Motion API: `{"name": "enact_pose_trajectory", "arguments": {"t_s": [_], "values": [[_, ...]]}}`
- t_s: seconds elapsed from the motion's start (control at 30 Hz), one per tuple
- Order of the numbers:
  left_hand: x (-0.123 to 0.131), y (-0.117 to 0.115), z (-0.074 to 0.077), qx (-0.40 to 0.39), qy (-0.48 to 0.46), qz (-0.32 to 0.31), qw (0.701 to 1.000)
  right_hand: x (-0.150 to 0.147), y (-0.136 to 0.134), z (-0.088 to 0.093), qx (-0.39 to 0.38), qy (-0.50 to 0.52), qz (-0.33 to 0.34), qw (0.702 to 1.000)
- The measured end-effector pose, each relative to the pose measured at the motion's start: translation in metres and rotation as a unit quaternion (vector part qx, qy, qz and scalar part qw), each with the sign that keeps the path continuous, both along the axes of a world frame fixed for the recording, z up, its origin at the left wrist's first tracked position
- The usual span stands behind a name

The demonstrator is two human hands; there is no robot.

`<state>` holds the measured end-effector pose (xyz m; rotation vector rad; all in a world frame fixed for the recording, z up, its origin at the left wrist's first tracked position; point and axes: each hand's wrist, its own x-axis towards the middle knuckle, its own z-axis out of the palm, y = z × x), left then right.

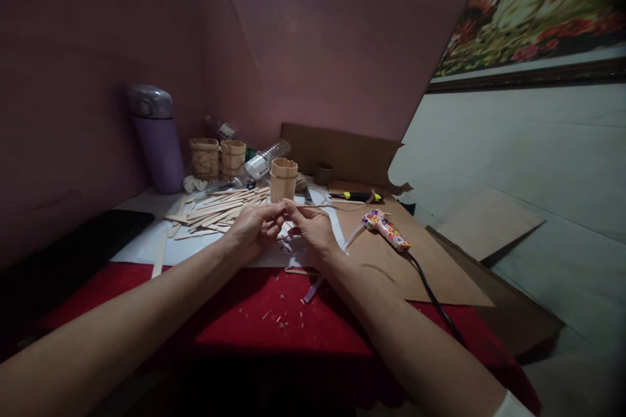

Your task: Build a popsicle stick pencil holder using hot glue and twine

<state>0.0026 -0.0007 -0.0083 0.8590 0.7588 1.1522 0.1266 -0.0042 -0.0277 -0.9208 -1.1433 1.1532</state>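
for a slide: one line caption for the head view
The left hand and right hand meet beside craft sticks, glue gun nearby

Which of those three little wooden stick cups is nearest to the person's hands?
The lone stick cup standing just beyond the left hand and right hand. The other two cups stand side by side farther back, near the purple flask.

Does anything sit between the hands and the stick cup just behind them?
Nothing visible does. The left hand and right hand meet at the fingertips just in front of the stick cup. The sticks lie off to the left, the glue gun to the right.
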Motion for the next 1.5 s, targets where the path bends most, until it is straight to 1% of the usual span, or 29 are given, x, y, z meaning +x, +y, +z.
{"name": "enact_pose_trajectory", "arguments": {"t_s": [0.1, 0.2, 0.27, 0.3, 0.33, 0.4, 0.47, 0.5, 0.57, 0.63, 0.7, 0.8, 0.9, 1.03, 1.17, 1.33, 1.4, 1.5], "values": [[0.003, -0.003, 0.000, -0.008, 0.000, -0.022, 1.000, 0.003, 0.000, 0.000, -0.012, 0.017, 0.006, 1.000], [0.003, -0.002, -0.003, 0.008, 0.001, -0.051, 0.999, 0.004, 0.001, 0.001, -0.028, 0.052, 0.009, 0.998], [0.002, 0.000, -0.005, 0.014, 0.021, -0.068, 0.997, 0.005, 0.001, 0.001, -0.019, 0.062, 0.000, 0.998], [0.001, 0.001, -0.006, 0.021, 0.045, -0.061, 0.997, 0.005, 0.001, 0.002, -0.004, 0.053, -0.011, 0.999], [0.000, 0.001, -0.006, 0.033, 0.075, -0.038, 0.996, 0.006, 0.002, 0.002, 0.014, 0.036, -0.025, 0.999], [-0.001, 0.002, -0.005, 0.066, 0.129, 0.038, 0.989, 0.007, 0.002, 0.003, 0.047, -0.018, -0.047, 0.998], [-0.002, 0.001, -0.002, 0.117, 0.147, 0.112, 0.976, 0.008, 0.002, 0.004, 0.062, -0.078, -0.041, 0.994], [-0.003, 0.001, 0.000, 0.149, 0.145, 0.125, 0.970, 0.008, 0.002, 0.004, 0.063, -0.103, -0.029, 0.992], [-0.003, 0.000, 0.003, 0.212, 0.147, 0.098, 0.961, 0.007, 0.000, 0.004, 0.066, -0.145, -0.001, 0.987], [-0.004, 0.000, 0.003, 0.243, 0.153, 0.049, 0.957, 0.005, -0.002, 0.004, 0.069, -0.172, 0.020, 0.982], [-0.004, 0.002, 0.001, 0.225, 0.149, 0.032, 0.962, 0.004, -0.003, 0.004, 0.071, -0.191, 0.033, 0.978], [-0.006, 0.008, -0.003, 0.178, 0.127, 0.052, 0.974, 0.004, -0.005, 0.004, 0.063, -0.206, 0.060, 0.975], [-0.009, 0.012, -0.004, 0.149, 0.107, 0.063, 0.981, 0.005, -0.007, 0.005, 0.052, -0.217, 0.105, 0.969], [-0.012, 0.013, 0.001, 0.131, 0.091, 0.084, 0.984, 0.006, -0.009, 0.009, 0.044, -0.226, 0.163, 0.959], [-0.017, 0.015, 0.006, 0.109, 0.074, 0.101, 0.986, 0.008, -0.012, 0.012, 0.016, -0.227, 0.206, 0.952], [-0.031, 0.023, 0.011, 0.086, 0.042, 0.137, 0.986, 0.009, -0.017, 0.008, -0.029, -0.236, 0.300, 0.924], [-0.037, 0.025, 0.013, 0.078, 0.035, 0.144, 0.986, 0.010, -0.017, 0.008, -0.026, -0.235, 0.310, 0.921], [-0.040, 0.026, 0.015, 0.065, 0.026, 0.145, 0.987, 0.012, -0.016, 0.010, -0.028, -0.243, 0.300, 0.922]]}}
